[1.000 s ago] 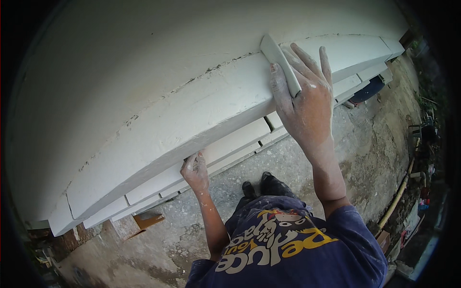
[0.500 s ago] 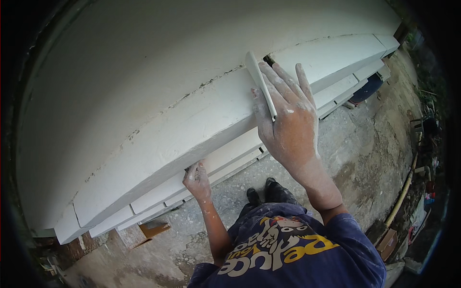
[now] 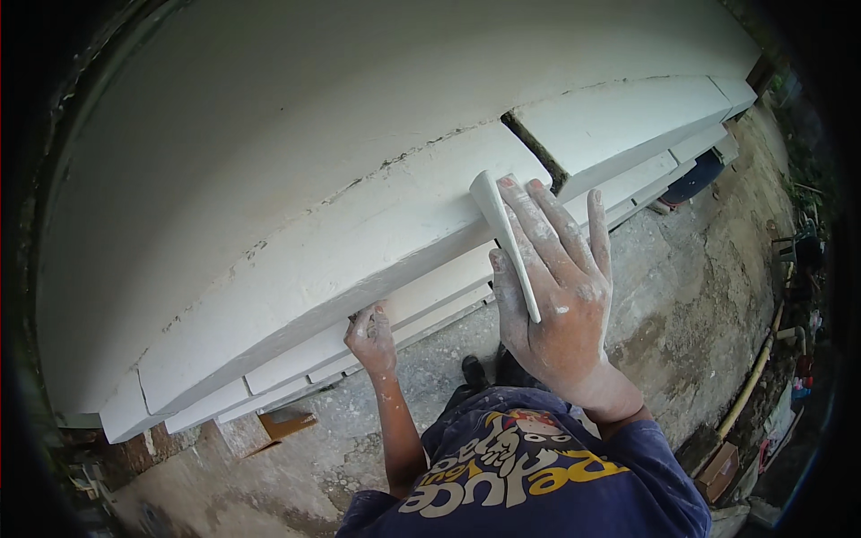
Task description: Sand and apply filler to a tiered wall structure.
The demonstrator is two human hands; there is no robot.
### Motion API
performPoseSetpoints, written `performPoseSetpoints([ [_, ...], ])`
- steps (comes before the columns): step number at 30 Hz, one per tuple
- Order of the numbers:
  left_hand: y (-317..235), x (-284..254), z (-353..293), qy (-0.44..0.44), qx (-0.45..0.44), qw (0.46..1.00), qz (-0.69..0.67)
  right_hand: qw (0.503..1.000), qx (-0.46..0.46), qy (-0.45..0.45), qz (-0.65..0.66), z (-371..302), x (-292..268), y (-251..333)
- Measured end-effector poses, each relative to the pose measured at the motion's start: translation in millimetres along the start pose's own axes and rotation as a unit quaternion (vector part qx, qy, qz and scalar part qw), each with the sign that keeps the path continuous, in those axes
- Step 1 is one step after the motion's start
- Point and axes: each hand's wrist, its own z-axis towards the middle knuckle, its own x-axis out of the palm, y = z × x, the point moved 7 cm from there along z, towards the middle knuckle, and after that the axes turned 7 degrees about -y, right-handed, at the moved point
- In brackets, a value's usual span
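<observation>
My right hand (image 3: 565, 296) lies with its fingers stretched out over the front edge of a white plastered ledge (image 3: 359, 220). Between its thumb and forefinger is a bent white sheet (image 3: 507, 242) that looks like folded sandpaper. White dust coats the fingers. A dark gap (image 3: 535, 152) cuts across the ledge just beyond the fingertips. My left hand (image 3: 370, 342) is closed with bent fingers under the ledge's front edge, close to a lower white ledge (image 3: 439, 291); its fingertips are partly hidden, and I cannot make out what they hold.
A white surface (image 3: 269, 117) rises behind the ledge, with a rough crack along the joint. Stained concrete floor (image 3: 664, 278) stretches below. A dark blue round container (image 3: 695, 177) stands at the far right end. A bamboo pole (image 3: 752, 372) and clutter lie along the right side.
My right hand has drawn back toward me with the white sheet, off the gap, which now shows along its length. My left hand has hardly moved.
</observation>
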Motion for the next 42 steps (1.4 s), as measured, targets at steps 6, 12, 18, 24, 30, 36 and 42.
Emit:
performPoseSetpoints([
  [6,-15,5,-3,0.026,0.002,1.0,-0.014,0.998,-0.042,-0.011,-0.043,45,25,-10],
  [12,-14,2,1,0.025,0.006,0.999,0.029,1.0,-0.005,0.007,0.023,13,7,-6],
  [18,-18,5,-1,0.027,-0.017,0.999,0.005,0.999,-0.018,-0.024,0.012,38,21,-14],
  [24,-2,-1,-1,0.008,0.019,0.999,0.035,0.997,-0.005,0.004,0.082,17,8,-21],
  [30,7,5,-3,0.031,-0.044,0.998,-0.027,0.996,0.015,-0.029,0.079,33,18,-22],
  [36,20,0,-3,0.041,-0.061,0.996,-0.043,0.996,-0.006,0.006,0.089,20,4,-21],
  [42,15,4,-2,0.071,-0.048,0.993,-0.079,0.993,0.018,-0.037,0.114,20,12,-20],
])
